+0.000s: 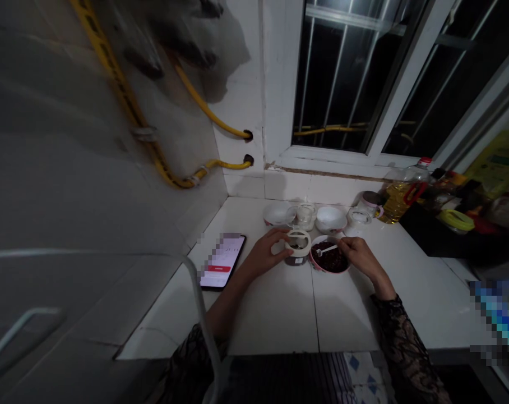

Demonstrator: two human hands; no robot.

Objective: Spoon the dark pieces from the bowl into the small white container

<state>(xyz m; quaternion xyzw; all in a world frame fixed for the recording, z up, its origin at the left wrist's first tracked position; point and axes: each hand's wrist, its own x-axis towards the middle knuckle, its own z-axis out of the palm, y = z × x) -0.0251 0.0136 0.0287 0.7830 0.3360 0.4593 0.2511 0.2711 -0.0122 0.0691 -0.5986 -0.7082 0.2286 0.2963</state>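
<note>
My left hand (269, 249) grips a small seasoning jar (297, 257) with a white rim and an open top, its dark contents showing inside. Between the fingers of my right hand (361, 257) is a small white spoon (327, 249). The spoon's bowl hangs over a round bowl (331, 271) filled with dark red bits, just right of the jar. Whether anything lies in the spoon is too small to tell.
Behind stand two white bowls (331, 217) and clear jars (358, 220). A phone (223, 261) lies left of my forearm. An oil bottle (399, 196) and a dark tray (426, 230) with condiments occupy the right. A pale curved wire frame (195, 280) crosses the left foreground.
</note>
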